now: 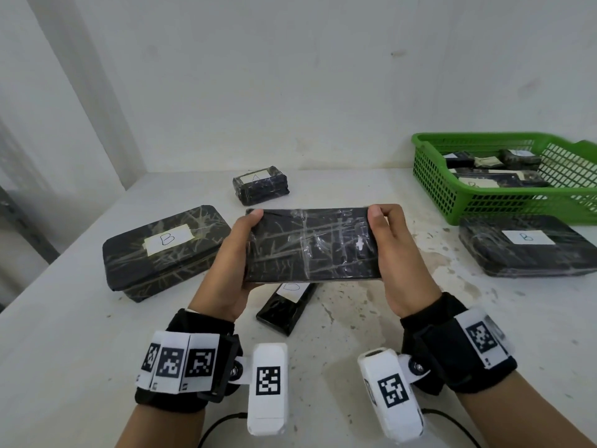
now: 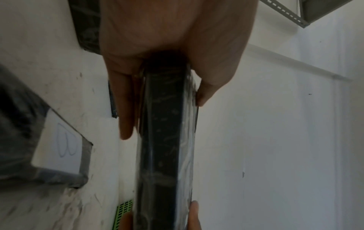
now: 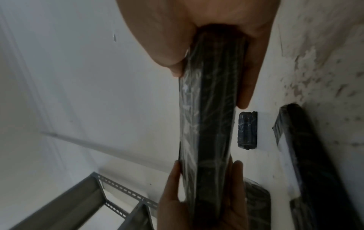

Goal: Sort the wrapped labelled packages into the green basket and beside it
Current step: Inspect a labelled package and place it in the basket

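Holding a flat black package (image 1: pixel 310 245) up over the table (image 1: pixel 80 350), the left hand (image 1: pixel 231 270) and right hand (image 1: pixel 399 253) are gripping its two ends. No label is showing, so it probably needs flipping. The green basket (image 1: pixel 452 202) is sitting at two o'clock.

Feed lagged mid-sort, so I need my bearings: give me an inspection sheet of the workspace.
Surface: white table, stained and chipped.
Job's things: held package, label not visible; green basket with several packages; B package beside it; B package at left; A package at back; small package under the hands.
Clutter: nothing seen.
Hands: left hand and right hand grip the held package's ends.
Cables: black cable near wrists.
Surroundings: white wall; metal shelving.
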